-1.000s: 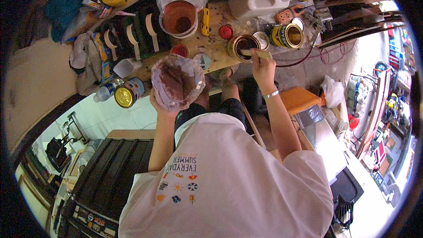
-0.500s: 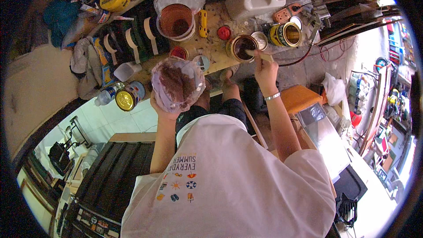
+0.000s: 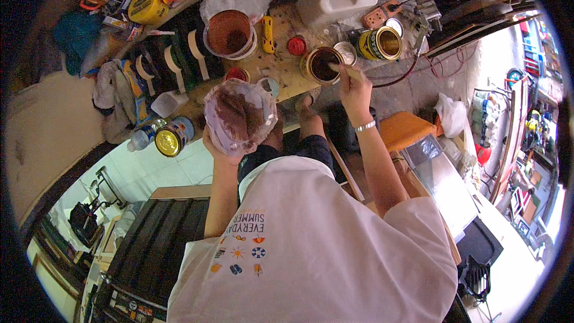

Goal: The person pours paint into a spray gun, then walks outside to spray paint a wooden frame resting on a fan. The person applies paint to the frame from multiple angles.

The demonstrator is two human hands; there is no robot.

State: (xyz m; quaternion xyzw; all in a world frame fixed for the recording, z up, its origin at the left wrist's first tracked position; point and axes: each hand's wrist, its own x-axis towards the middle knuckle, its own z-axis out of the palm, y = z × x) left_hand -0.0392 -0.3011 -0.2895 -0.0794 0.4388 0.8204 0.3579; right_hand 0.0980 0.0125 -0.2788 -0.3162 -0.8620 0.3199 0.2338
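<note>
My left hand (image 3: 220, 149) supports a plastic-lined tub (image 3: 270, 121) from below, its fingers mostly hidden behind it. Brown matter coats the inside of the tub. With closed fingers, my right hand (image 3: 357, 97) grips a pale flat stick (image 3: 354, 73). The stick's lower end dips into an open tin can (image 3: 307, 70) of dark brown liquid on the workbench. A round lid (image 3: 345, 52) lies beside that can, and a second open tin (image 3: 382, 44) with a yellow label rests to its right.
On the bench (image 3: 286, 81) stand a brown-stained bucket (image 3: 229, 34), a yellow cutter (image 3: 268, 34), a red cap (image 3: 296, 46) and a white jug (image 3: 338, 0). Dark boards with pale strips (image 3: 173, 69) lie left. An orange seat (image 3: 408, 131) is near my right forearm.
The bench and its contents have shifted slightly left in view. My right hand still holds the stick in the can, and my left hand still holds the tub.
</note>
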